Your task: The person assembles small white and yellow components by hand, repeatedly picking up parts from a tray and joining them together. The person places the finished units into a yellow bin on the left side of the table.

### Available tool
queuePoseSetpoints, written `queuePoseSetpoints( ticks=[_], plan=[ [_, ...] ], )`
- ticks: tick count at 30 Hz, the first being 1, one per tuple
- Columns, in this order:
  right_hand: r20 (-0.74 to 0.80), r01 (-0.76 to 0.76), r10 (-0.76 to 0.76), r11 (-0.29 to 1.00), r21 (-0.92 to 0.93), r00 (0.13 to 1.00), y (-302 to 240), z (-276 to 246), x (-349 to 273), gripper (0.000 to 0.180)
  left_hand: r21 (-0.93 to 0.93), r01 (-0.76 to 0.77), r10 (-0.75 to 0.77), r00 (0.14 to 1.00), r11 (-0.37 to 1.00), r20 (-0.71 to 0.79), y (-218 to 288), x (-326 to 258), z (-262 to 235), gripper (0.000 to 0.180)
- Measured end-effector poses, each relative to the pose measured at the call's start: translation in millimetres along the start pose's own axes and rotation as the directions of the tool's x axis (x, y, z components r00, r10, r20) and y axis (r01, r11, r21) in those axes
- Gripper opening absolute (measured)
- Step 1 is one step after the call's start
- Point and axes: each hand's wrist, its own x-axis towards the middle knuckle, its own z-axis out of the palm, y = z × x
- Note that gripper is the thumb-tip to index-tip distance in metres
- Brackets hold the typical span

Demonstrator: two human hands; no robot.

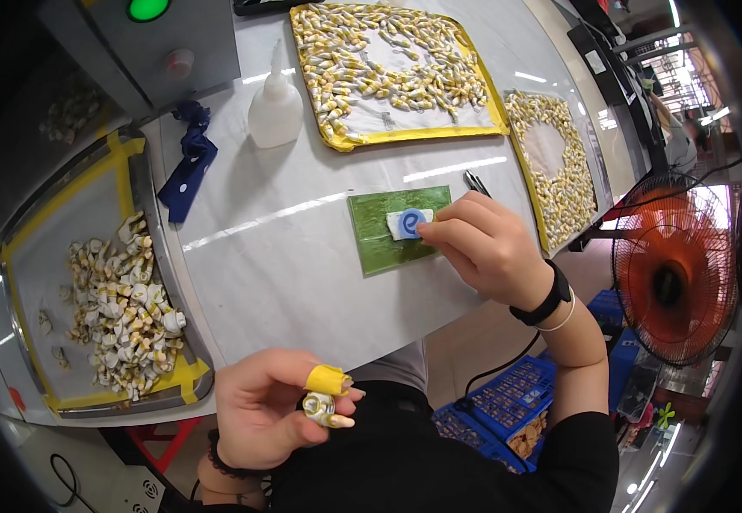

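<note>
Between the fingertips of my left hand (264,415) is a small white-and-gold figurine (319,409), held above the table's near edge. Yellow tape (326,380) wraps one finger of that hand. My right hand (490,244) is closed in a pinch at the edge of a round blue disc (412,224) with a dark curl on it. Under the disc lies a small white patch (395,227), on a flat green board (375,252). The pinching fingertips partly cover the disc's right side.
A yellow-edged tray (413,137) of small white-and-yellow pieces lies at the back, with another tray (544,235) to its right. At left, a taped tray (41,376) holds piled pieces. Nearby are a white squeeze bottle (275,111), blue cloth (187,175), pen (476,182) and orange fan (674,269).
</note>
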Motion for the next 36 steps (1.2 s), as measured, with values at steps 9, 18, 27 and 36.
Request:
queuePoseSetpoints(
  ticks=[9, 18, 27, 36],
  plan=[
    [-0.034, -0.048, 0.05, 0.998, 0.037, 0.998, -11, 0, 6, 0.021, 0.272, -0.253, 0.295, 0.947, 0.928, -0.124, -6, 1, 7, 0.046],
    [-0.096, -0.047, 0.219, 0.57, 0.82, 0.971, -77, -9, 11, 0.024, 0.414, -0.54, 0.507, 0.839, 0.732, 0.198, -12, 10, -1, 0.031],
    [-0.142, 0.053, 0.085, 0.653, 0.756, 0.986, -82, -9, 15, 0.019, 0.478, -0.528, 0.47, 0.847, 0.702, 0.248, -3, 12, 5, 0.025],
    [-0.171, 0.094, 0.066, 0.621, 0.778, 0.983, -82, -7, 17, 0.016, 0.541, -0.545, 0.478, 0.834, 0.641, 0.275, 1, 11, 7, 0.028]
  ],
)
